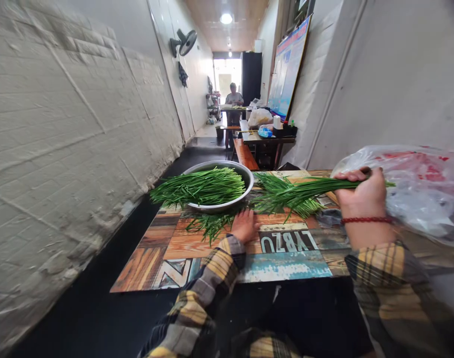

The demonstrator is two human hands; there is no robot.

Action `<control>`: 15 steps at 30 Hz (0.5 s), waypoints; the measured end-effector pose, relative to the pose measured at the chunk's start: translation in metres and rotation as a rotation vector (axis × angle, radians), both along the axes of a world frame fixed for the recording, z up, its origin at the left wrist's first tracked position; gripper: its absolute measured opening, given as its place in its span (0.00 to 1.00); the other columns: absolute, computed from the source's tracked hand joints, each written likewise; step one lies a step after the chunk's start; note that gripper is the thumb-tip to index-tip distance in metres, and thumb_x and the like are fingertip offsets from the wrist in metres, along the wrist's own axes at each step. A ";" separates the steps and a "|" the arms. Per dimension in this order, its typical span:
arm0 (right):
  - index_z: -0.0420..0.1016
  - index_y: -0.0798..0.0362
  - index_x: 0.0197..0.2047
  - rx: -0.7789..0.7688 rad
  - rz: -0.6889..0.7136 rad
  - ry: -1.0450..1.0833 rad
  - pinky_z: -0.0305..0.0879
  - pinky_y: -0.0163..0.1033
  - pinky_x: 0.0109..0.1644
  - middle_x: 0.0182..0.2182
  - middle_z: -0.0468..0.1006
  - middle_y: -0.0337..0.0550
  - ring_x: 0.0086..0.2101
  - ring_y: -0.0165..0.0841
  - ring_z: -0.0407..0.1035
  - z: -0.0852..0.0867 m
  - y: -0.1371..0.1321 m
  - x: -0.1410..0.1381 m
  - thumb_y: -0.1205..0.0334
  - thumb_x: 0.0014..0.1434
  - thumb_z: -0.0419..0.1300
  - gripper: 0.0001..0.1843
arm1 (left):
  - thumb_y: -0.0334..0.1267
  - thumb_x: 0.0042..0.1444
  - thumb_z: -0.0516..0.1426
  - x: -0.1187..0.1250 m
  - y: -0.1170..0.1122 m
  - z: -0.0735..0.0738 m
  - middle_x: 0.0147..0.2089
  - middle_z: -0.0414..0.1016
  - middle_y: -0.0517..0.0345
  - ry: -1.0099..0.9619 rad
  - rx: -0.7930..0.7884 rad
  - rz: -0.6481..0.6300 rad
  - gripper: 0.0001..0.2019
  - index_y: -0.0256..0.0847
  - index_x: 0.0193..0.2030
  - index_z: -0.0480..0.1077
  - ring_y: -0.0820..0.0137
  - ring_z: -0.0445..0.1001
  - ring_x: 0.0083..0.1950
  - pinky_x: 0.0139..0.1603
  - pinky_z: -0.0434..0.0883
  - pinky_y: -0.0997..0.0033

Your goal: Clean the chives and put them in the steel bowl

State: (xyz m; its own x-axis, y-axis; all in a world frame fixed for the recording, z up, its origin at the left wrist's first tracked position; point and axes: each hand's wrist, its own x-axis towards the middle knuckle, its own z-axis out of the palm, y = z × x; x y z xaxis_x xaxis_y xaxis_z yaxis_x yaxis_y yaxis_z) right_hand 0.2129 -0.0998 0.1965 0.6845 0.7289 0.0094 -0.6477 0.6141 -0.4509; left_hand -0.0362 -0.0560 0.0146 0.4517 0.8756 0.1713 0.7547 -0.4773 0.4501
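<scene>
My right hand (pixel 361 191) is raised over the table's right side, closed around a bunch of garlic chives (pixel 305 191). The long green leaves stretch left from the fist, and short ends poke out on its right. Under the held bunch, more chives (pixel 308 208) lie on the tabletop. My left hand (pixel 244 226) rests palm down on the table with its fingers stretched forward, beside loose chive leaves (pixel 211 226). Just beyond it stands a metal bowl (pixel 249 175) heaped with chives (pixel 215 184), whose leaf tips hang over the left rim.
The table (pixel 208 243) has a patchwork wood pattern. A clear plastic bag (pixel 428 184) with red print lies at right, near a grey cloth (pixel 329 218). Farther back are a bench (pixel 245 154), another table (pixel 266 136) with items, and a person (pixel 233 97).
</scene>
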 end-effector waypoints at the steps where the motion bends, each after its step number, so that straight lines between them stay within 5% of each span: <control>1: 0.54 0.53 0.22 0.003 0.005 -0.001 0.57 0.30 0.19 0.13 0.47 0.25 0.13 0.20 0.48 0.000 0.000 -0.001 0.64 0.61 0.45 0.15 | 0.40 0.58 0.55 -0.009 0.000 0.004 0.62 0.65 0.38 -0.002 0.002 -0.008 0.20 0.36 0.56 0.66 0.53 0.61 0.65 0.65 0.55 0.49; 5: 0.54 0.53 0.22 -0.001 0.016 -0.002 0.57 0.29 0.19 0.13 0.46 0.25 0.13 0.21 0.48 -0.002 0.001 -0.008 0.63 0.63 0.45 0.16 | 0.39 0.60 0.52 -0.029 -0.016 0.021 0.50 0.77 0.47 -0.251 -0.018 -0.133 0.12 0.40 0.45 0.74 0.61 0.73 0.53 0.57 0.66 0.61; 10: 0.54 0.52 0.23 -0.021 0.051 0.002 0.56 0.29 0.19 0.14 0.46 0.25 0.13 0.21 0.48 -0.003 0.005 -0.017 0.60 0.66 0.44 0.18 | 0.43 0.62 0.49 -0.037 -0.018 0.075 0.39 0.79 0.50 -0.793 -0.002 0.079 0.16 0.37 0.42 0.75 0.63 0.76 0.44 0.49 0.69 0.63; 15: 0.56 0.52 0.25 -0.048 0.101 -0.048 0.54 0.29 0.20 0.14 0.46 0.24 0.14 0.21 0.47 0.001 0.006 -0.042 0.58 0.67 0.44 0.18 | 0.45 0.58 0.56 -0.005 -0.013 0.128 0.58 0.71 0.46 -0.821 0.053 -0.210 0.22 0.39 0.57 0.67 0.60 0.69 0.58 0.59 0.65 0.59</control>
